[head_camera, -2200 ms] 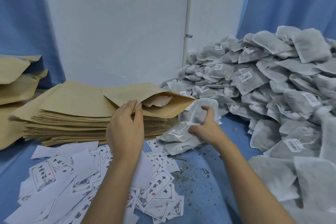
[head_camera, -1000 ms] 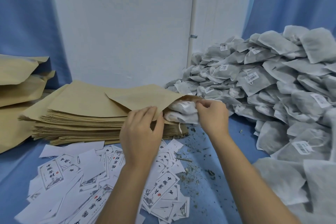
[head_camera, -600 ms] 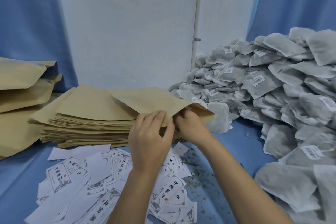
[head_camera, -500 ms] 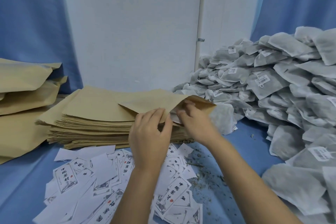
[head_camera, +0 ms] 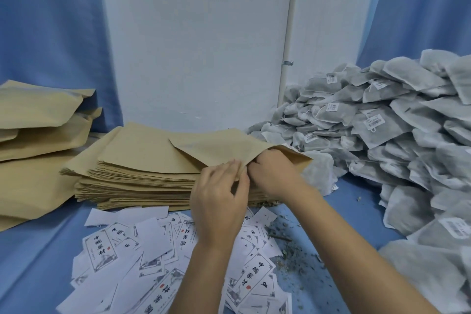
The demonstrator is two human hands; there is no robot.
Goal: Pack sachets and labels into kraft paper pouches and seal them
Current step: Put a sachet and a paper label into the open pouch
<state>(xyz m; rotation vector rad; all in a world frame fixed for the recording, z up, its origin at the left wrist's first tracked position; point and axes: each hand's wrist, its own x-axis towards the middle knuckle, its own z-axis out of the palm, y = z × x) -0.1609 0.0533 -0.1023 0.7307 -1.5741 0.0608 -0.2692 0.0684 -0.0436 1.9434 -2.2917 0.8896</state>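
Pouch stack (head_camera: 142,173) sits mid-table (head_camera: 30,262). On top of stack: opened pouch (head_camera: 216,150), both hands at its mouth, left hand (head_camera: 219,201) just L of right hand (head_camera: 275,173). In front of stack: loose labels (head_camera: 142,250). R of stack, just beside it: sachet heap (head_camera: 382,135). L of stack: filled pouches (head_camera: 38,122). Behind stack: wall panel (head_camera: 198,46).

I see matt tan kraft paper pouches (head_camera: 142,160), faintly fibrous. The sachets (head_camera: 397,125) look like soft grey non-woven cloth. The labels (head_camera: 254,285) are smooth white printed paper. Matt blue cloth covers the tabletop (head_camera: 38,262).
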